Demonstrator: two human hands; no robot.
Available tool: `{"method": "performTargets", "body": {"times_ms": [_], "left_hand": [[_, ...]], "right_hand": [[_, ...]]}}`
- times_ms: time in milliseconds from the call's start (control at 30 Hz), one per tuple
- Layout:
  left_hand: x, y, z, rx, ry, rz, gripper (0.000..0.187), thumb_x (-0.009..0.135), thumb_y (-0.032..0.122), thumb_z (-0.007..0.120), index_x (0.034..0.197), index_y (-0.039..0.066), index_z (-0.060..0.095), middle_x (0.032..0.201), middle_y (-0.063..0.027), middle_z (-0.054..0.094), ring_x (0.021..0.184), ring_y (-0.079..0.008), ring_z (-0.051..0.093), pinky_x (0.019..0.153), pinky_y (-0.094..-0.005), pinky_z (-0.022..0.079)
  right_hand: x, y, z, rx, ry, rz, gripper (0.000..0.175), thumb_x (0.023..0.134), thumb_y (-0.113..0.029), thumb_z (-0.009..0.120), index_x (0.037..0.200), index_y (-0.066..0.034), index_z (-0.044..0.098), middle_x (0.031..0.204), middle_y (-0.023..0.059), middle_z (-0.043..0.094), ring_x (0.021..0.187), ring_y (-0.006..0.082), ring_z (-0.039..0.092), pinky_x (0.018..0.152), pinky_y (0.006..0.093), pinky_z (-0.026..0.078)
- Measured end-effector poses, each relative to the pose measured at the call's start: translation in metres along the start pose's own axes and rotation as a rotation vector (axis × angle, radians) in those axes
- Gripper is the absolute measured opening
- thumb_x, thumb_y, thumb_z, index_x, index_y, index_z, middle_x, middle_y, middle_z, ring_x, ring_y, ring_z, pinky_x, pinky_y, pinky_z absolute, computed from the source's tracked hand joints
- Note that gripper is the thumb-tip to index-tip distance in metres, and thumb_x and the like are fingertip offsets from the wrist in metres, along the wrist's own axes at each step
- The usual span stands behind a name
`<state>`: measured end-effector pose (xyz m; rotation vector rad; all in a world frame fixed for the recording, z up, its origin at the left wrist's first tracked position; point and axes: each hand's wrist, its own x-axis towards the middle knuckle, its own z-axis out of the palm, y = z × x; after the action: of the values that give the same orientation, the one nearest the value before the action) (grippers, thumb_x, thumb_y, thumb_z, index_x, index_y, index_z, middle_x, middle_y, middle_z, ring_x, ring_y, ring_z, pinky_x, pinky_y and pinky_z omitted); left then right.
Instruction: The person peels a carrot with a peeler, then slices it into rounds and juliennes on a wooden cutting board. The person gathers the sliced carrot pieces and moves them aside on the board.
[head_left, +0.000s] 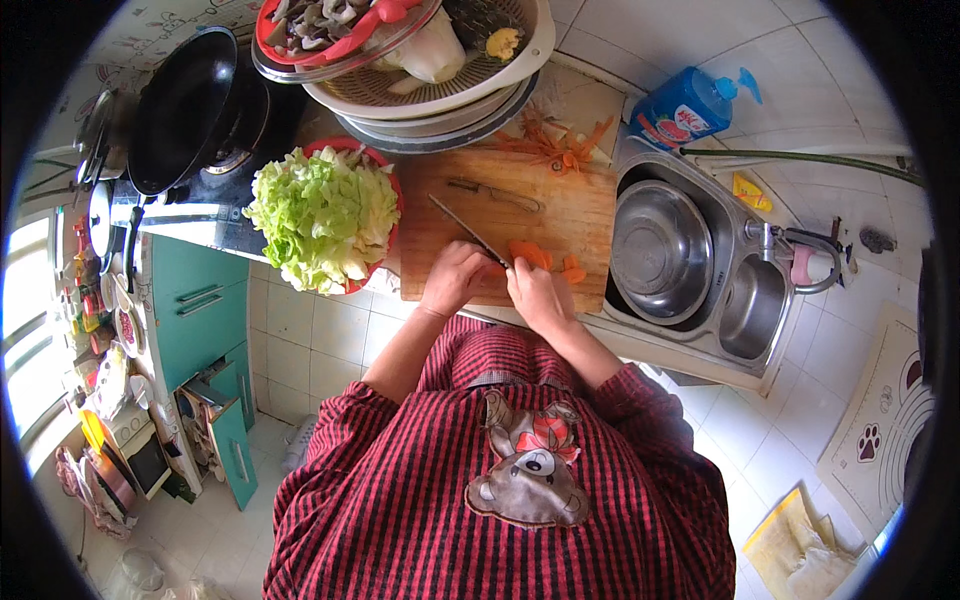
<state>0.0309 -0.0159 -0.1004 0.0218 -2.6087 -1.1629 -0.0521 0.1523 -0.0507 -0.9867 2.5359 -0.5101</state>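
My right hand (541, 292) grips a kitchen knife (466, 227), whose blade is seen nearly edge-on and points away to the upper left. Close against the blade, my left hand (455, 276) rests with curled fingers on a piece of carrot (495, 268), mostly hidden under them. Cut carrot slices (531, 255) lie on the wooden cutting board (442, 172), just beyond and right of the knife. A second, smaller knife (495, 193) lies flat farther back on the board. Carrot peelings (570, 146) are heaped at the board's far right edge.
Left of the board stands a red bowl piled with torn lettuce (322, 217). Stacked colanders (420, 105) with vegetables stand behind. A sink (739, 315) holding a metal basin (660, 247) is to the right, near a blue pump bottle (682, 109). A wok (184, 112) sits on the stove.
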Motion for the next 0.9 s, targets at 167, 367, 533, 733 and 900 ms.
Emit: {"method": "performTargets", "body": {"times_ms": [167,367,533,733,900], "left_hand": [[0.000,-0.001,-0.001,0.007,-0.014,0.000,0.014,0.076,0.005,0.070,0.088,0.009,0.065,0.093,-0.0075,0.064,0.090,-0.0305,0.059,0.080,-0.0406,0.048],[0.001,0.000,0.000,0.003,0.062,0.035,0.013,0.076,0.008,0.071,0.087,0.010,0.064,0.090,-0.0060,0.062,0.087,-0.0292,0.058,0.077,-0.0404,0.048],[0.000,-0.001,0.002,-0.009,0.047,0.022,0.013,0.075,0.008,0.071,0.087,0.010,0.064,0.090,-0.0057,0.062,0.087,-0.0292,0.058,0.078,-0.0409,0.047],[-0.001,-0.004,0.004,-0.023,0.035,0.027,0.016,0.074,0.006,0.071,0.087,0.010,0.065,0.092,-0.0065,0.063,0.089,-0.0298,0.059,0.079,-0.0408,0.048],[-0.003,-0.005,0.004,0.000,0.038,0.024,0.018,0.074,0.005,0.071,0.089,0.011,0.064,0.093,-0.0069,0.063,0.089,-0.0303,0.058,0.079,-0.0413,0.047]], "right_hand": [[-0.012,0.003,-0.026,0.043,-0.002,-0.022,0.023,0.095,-0.025,0.054,0.098,-0.0029,0.060,0.064,0.0187,0.064,0.058,0.0387,0.065,0.053,0.0498,0.051],[-0.018,-0.011,-0.056,-0.001,-0.159,0.044,0.025,0.094,-0.023,0.054,0.100,0.0000,0.061,0.067,0.0201,0.065,0.060,0.0391,0.066,0.057,0.0506,0.052],[-0.001,-0.017,-0.024,-0.017,-0.097,0.063,0.027,0.097,-0.027,0.051,0.093,-0.0014,0.060,0.065,0.0210,0.064,0.061,0.0409,0.065,0.057,0.0513,0.051],[0.000,-0.009,-0.005,0.031,0.009,0.039,0.025,0.096,-0.026,0.054,0.093,-0.0026,0.060,0.064,0.0196,0.064,0.059,0.0391,0.064,0.052,0.0497,0.051],[-0.014,-0.007,-0.039,0.042,-0.019,-0.008,0.027,0.096,-0.025,0.053,0.101,-0.0004,0.062,0.062,0.0191,0.063,0.057,0.0372,0.065,0.053,0.0487,0.052]]}}
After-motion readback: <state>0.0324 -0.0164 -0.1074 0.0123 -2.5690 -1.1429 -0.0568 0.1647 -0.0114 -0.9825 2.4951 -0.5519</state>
